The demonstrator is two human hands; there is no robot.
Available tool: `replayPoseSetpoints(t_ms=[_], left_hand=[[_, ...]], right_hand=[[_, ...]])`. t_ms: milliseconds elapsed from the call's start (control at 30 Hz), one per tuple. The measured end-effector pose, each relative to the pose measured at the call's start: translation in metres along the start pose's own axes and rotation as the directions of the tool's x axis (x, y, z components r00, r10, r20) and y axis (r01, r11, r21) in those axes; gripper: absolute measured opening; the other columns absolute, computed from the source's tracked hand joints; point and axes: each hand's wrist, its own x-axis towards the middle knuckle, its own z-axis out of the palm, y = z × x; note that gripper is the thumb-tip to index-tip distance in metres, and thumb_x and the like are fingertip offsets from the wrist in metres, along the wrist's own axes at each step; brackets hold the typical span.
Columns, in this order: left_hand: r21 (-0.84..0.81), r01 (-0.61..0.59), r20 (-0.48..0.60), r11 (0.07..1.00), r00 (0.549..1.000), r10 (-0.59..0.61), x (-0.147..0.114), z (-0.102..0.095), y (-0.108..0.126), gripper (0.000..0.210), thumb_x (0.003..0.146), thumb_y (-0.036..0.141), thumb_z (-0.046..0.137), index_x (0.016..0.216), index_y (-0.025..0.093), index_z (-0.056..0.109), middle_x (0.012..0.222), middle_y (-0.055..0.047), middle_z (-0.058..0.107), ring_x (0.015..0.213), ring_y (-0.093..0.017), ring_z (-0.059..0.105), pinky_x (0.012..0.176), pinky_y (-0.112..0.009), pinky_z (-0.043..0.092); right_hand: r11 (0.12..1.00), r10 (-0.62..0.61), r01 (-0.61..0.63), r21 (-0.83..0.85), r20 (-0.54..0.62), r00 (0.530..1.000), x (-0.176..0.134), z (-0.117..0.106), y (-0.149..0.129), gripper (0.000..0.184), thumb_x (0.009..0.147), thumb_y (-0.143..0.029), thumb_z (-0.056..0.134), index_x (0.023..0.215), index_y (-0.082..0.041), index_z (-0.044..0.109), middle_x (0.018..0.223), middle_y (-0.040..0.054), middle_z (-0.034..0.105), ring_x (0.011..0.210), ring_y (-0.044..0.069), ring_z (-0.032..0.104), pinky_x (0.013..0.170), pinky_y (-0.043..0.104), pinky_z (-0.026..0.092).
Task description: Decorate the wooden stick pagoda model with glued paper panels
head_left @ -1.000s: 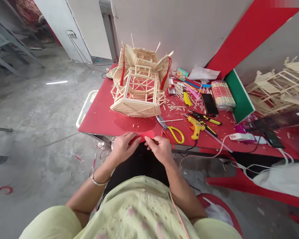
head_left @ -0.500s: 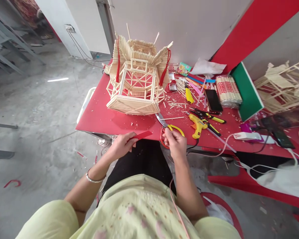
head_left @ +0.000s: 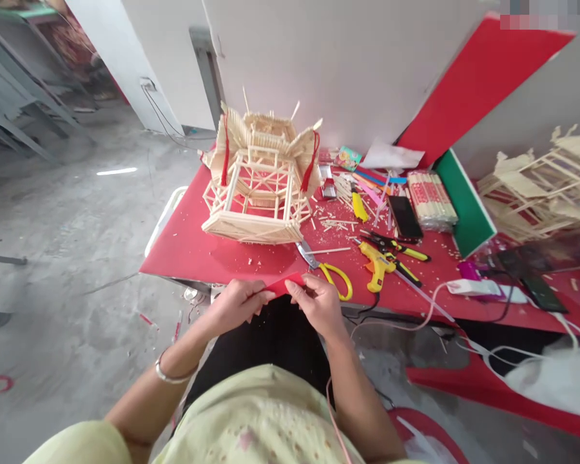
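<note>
A red strip (head_left: 280, 285) is being pinched
Fingers of the left hand (head_left: 239, 301) are holding one end; those of the right hand (head_left: 321, 305) are holding the other; it is hanging by the red table's (head_left: 174, 248) edge, near the scissors (head_left: 324, 266)

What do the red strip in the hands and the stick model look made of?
Red strip: probably paper or thin card, matte-looking; it appears thin and flat.
Stick model: likely wood or bamboo, unpainted; pale straw-coloured, slim straight pieces, some laid side by side.
</note>
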Motion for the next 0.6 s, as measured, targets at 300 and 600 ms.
replayPoseSetpoints(t_ms=[300, 600], left_hand=[[0.427, -0.248, 0.005, 0.87, 0.962, 0.272, 0.003, -0.14, 0.121, 0.031, 0.101, 0.045, 0.057, 0.088, 0.021, 0.071, 0.064, 0.002, 0.068, 0.056, -0.011, 0.062, 0.057, -0.021, 0.044], [0.75, -0.082, -0.169, 0.656, 0.936, 0.31, 0.087, -0.213, 0.146, 0.022, 0.089, 0.029, 0.062, 0.069, 0.022, 0.069, 0.056, 0.001, 0.058, 0.058, -0.012, 0.05, 0.061, -0.028, 0.031]], right_hand=[[0.938, -0.336, 0.318, -0.14, -0.126, 0.933, 0.061, -0.01, -0.111, 0.051, 0.094, -0.06, 0.068, 0.063, -0.022, 0.057, 0.056, -0.0046, 0.045, 0.055, 0.011, 0.041, 0.055, 0.026, 0.035], [0.803, -0.511, 0.417, -0.426, -0.133, 0.849, 0.16, -0.002, -0.115, 0.055, 0.098, -0.066, 0.058, 0.064, -0.022, 0.058, 0.061, -0.0011, 0.052, 0.062, 0.014, 0.045, 0.059, 0.029, 0.03]])
